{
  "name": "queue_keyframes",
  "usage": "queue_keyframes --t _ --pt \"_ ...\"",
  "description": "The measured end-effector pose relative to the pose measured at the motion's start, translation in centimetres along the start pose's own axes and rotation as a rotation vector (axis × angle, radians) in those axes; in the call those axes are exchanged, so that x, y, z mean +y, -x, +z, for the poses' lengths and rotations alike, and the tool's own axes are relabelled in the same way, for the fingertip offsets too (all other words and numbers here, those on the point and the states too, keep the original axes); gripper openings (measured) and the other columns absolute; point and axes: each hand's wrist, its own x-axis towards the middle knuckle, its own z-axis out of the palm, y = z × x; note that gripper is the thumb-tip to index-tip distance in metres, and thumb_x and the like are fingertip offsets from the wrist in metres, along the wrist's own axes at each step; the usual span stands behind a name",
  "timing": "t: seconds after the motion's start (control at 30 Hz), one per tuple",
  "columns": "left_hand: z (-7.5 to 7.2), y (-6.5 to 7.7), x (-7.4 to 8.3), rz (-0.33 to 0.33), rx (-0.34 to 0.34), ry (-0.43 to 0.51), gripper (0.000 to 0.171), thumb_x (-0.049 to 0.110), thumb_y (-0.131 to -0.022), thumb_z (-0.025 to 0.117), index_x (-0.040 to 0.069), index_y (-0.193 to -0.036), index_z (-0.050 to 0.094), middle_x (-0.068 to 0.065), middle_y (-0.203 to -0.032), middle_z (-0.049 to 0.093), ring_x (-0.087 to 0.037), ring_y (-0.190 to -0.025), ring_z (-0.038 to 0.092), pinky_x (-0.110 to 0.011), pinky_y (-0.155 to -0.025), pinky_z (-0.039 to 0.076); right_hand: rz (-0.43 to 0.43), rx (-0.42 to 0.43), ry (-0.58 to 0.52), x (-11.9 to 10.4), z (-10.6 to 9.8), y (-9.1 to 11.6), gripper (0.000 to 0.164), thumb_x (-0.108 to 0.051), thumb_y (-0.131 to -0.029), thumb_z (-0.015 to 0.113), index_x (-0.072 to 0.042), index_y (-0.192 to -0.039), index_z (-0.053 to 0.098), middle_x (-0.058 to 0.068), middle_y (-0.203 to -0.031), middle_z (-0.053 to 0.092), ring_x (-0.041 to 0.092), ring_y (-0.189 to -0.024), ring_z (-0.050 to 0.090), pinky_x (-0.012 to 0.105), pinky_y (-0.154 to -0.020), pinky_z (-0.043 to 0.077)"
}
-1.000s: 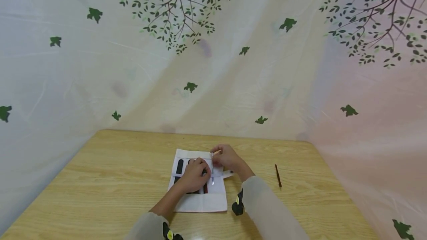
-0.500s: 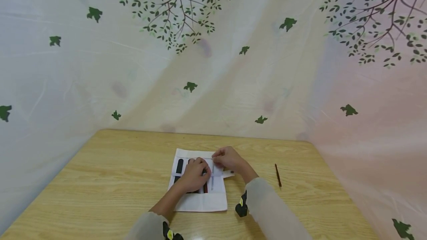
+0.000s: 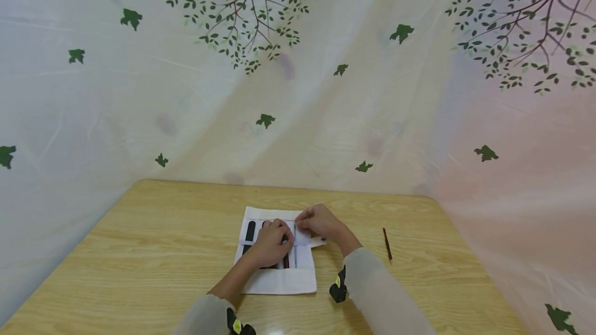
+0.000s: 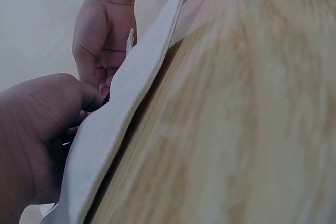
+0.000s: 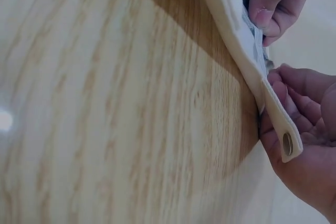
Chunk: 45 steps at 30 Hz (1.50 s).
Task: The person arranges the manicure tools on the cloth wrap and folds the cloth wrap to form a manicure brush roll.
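Observation:
A white fabric tool roll [image 3: 281,284] lies unfolded on the table with several slim tools in it, some dark. My left hand [image 3: 269,246] lies over its middle, covering part of the tools. In the right wrist view, that hand's thumb and curled fingers grip the roll's pale elastic band [image 5: 258,43]. My right hand [image 3: 321,223] is at the roll's far right, its fingertips pinching the upper end of a thin silver metal tool [image 3: 295,247]. The tool runs lengthwise along the roll, right of a dark-red one [image 3: 286,261]. Its exact kind is too small to tell.
A strap with a metal snap [image 5: 287,144] sticks out from the roll's right side, beside my right palm. A dark-red slender tool [image 3: 387,244] lies apart on the wooden table [image 3: 153,252] to the right. A leaf-patterned curtain [image 3: 298,133] hangs behind the table.
The silver tool has slid down toward the roll's near fold, and my right hand has shifted slightly toward me and right. My left hand has stayed in place.

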Motion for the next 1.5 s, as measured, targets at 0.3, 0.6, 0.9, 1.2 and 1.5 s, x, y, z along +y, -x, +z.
queue_keyframes --t 0.3,0.6,0.9,1.2,1.5 --pt "-0.1 0.1 0.1 0.012 0.007 0.002 0.01 0.013 -0.095 0.063 0.016 -0.086 0.067 -0.008 -0.11 0.058 -0.029 -0.1 0.046 -0.052 -0.088 0.038 -0.078 -0.024 0.169 0.2 0.3 -0.3 0.014 -0.012 -0.097 0.069 -0.002 -0.105 0.076 0.001 -0.08 0.07 0.011 -0.066 0.057 0.026 -0.06 0.048" --pt "-0.1 0.1 0.2 -0.005 -0.013 0.024 0.011 0.013 -0.096 0.064 0.016 -0.087 0.067 -0.007 -0.11 0.057 -0.029 -0.1 0.045 -0.052 -0.089 0.036 -0.068 -0.04 0.199 0.4 0.1 -0.4 0.01 -0.01 -0.098 0.068 -0.005 -0.097 0.077 0.0 -0.081 0.07 0.01 -0.067 0.057 0.025 -0.061 0.047" --pt "-0.1 0.1 0.2 -0.001 0.002 0.014 0.011 0.013 -0.096 0.064 0.016 -0.086 0.067 -0.008 -0.11 0.057 -0.03 -0.1 0.046 -0.052 -0.089 0.037 -0.095 -0.126 0.254 0.3 -0.4 -0.3 0.01 -0.008 -0.096 0.07 -0.007 -0.092 0.078 -0.003 -0.078 0.07 0.009 -0.066 0.056 0.024 -0.06 0.046" --pt "-0.3 0.1 0.3 -0.014 0.0 0.014 0.011 0.014 -0.096 0.065 0.016 -0.085 0.066 -0.007 -0.11 0.057 -0.029 -0.101 0.046 -0.051 -0.089 0.037 -0.11 -0.176 0.246 0.0 -0.6 0.1 0.009 -0.006 -0.096 0.07 -0.004 -0.092 0.078 -0.001 -0.082 0.072 0.008 -0.071 0.059 0.024 -0.064 0.049" --pt "-0.1 0.1 0.3 -0.003 0.008 -0.021 0.008 0.016 -0.097 0.064 0.017 -0.089 0.066 -0.007 -0.109 0.058 -0.029 -0.101 0.047 -0.05 -0.089 0.038 -0.123 -0.085 0.216 0.6 -1.7 0.3 0.013 -0.009 -0.1 0.066 -0.005 -0.101 0.078 0.001 -0.091 0.073 0.012 -0.077 0.064 0.029 -0.069 0.055"
